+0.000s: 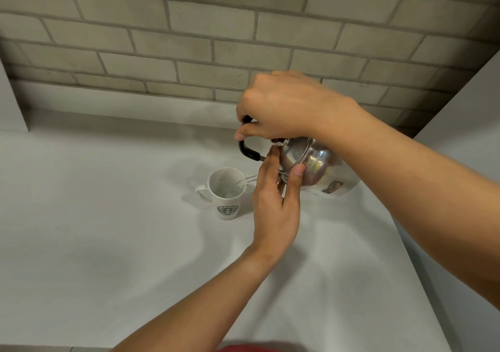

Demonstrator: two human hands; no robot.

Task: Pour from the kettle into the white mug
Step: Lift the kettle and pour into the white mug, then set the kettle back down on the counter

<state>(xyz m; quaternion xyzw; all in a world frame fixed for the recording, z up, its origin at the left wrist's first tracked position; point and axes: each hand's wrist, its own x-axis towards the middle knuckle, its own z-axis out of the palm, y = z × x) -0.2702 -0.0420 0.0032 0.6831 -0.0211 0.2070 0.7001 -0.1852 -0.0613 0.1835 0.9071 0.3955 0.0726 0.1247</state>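
A shiny steel kettle [319, 167] is tilted toward the left above the counter, and a thin stream of water runs from it into the white mug [226, 197]. My right hand [278, 105] is closed around the kettle's black handle [247, 152] from above. My left hand [276, 197] presses its fingers and thumb flat against the kettle's lid. The spout is hidden behind my left hand. The mug stands upright on the counter, left of the kettle, with its handle pointing left and a green logo facing me.
The white counter [108, 230] runs back to a grey brick wall [189, 40]. A white panel [460, 124] borders the counter on the right, and another white panel [10, 102] stands at the far left.
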